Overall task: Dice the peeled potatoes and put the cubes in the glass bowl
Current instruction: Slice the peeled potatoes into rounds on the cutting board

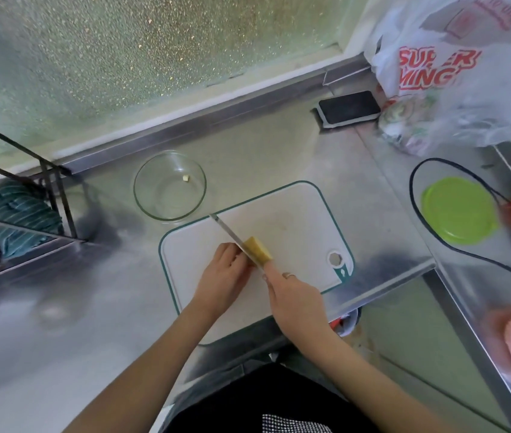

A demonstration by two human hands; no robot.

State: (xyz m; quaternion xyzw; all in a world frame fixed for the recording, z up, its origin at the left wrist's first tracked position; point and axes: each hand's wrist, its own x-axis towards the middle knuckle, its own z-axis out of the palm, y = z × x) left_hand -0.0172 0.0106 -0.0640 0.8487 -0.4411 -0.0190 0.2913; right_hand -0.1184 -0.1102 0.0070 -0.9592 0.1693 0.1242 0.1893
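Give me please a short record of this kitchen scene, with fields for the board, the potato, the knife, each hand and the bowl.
board: white cutting board with green edge, on the metal counter
potato: yellow piece on the board, under the blade
knife: blade slanted across the potato, tip toward the bowl
left hand: fingers curled, holding the potato's left side
right hand: grips the knife, forefinger along its back
bowl: glass bowl beyond the board, one small cube inside

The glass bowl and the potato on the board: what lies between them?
In the head view, only the knife blade and bare cutting board lie between the glass bowl and the potato.
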